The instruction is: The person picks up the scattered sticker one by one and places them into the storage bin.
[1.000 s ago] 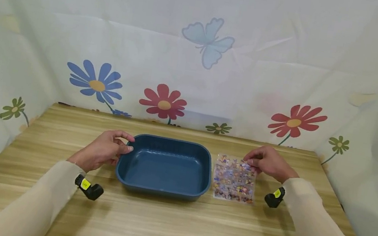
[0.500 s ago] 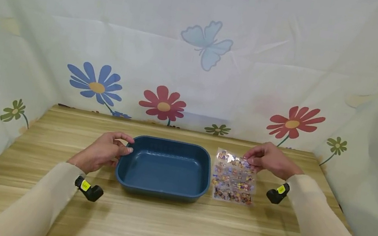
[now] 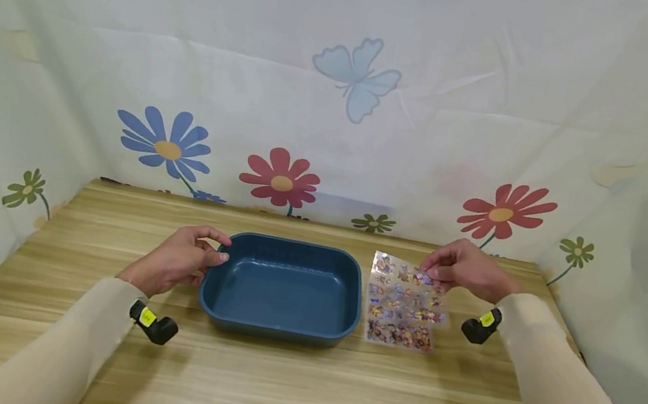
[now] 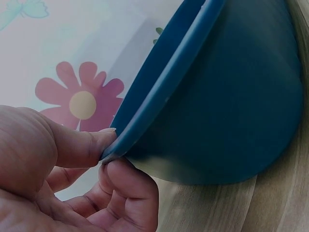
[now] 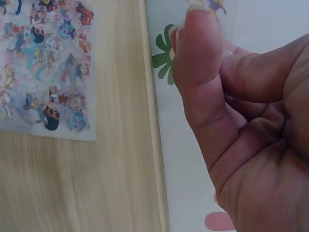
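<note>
A dark blue rectangular basin point(image 3: 280, 297) stands on the table. My left hand point(image 3: 175, 260) pinches its left rim between thumb and fingers; the left wrist view shows the thumb on top of the rim and a curled finger under it, against the basin wall point(image 4: 231, 106). To the right of the basin, my right hand point(image 3: 468, 271) pinches the upper right edge of a clear sticker sheet point(image 3: 393, 287) with small colourful cartoon figures. That sheet is raised over another sticker sheet point(image 3: 398, 335) lying on the table. In the right wrist view the lower sheet point(image 5: 48, 72) lies flat.
The wood-grain table point(image 3: 281, 393) ends at a pale cloth backdrop point(image 3: 221, 87) printed with flowers and a butterfly. More of this cloth hangs at both sides. Each wrist wears a black camera, one on the left point(image 3: 154, 325) and one on the right point(image 3: 481, 326).
My right hand has risen slightly and moved a little right, lifting the upper sticker sheet away from the one beneath it. The left hand and the basin have stayed in place.
</note>
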Tool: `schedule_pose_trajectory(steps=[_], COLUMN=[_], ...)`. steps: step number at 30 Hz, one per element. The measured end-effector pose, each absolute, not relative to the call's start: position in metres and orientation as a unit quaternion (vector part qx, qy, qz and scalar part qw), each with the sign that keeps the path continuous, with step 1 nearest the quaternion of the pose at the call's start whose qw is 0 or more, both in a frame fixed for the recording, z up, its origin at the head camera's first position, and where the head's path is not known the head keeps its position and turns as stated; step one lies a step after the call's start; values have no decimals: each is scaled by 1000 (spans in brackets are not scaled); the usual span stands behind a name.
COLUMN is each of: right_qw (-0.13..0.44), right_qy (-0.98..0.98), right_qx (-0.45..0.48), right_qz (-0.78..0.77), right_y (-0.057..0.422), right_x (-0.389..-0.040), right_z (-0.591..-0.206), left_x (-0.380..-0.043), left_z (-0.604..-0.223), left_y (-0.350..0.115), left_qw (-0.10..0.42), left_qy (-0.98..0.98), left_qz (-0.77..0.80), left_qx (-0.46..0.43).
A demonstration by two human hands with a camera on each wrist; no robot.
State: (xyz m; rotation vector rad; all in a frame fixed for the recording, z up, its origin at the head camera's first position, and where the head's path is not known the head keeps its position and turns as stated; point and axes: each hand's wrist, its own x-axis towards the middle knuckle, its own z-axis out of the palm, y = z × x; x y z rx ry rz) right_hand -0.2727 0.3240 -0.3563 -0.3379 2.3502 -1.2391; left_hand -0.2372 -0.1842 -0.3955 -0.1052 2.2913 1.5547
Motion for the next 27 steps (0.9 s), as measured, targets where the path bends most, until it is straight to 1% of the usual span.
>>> schedule_pose_trajectory(steps=[20, 27], right_qw=[245, 250], right_qy=[851, 845], right_qx=[-139, -158], right_qz=[-444, -445], right_y=[303, 293], right_x=[-279, -282], right_z=[-348, -348], left_x=[-237, -236], left_z=[-395, -395], left_y=[-184, -185], left_qw=[191, 193], left_qy=[811, 805], left_qz=[551, 560], left_qx=[-38, -35])
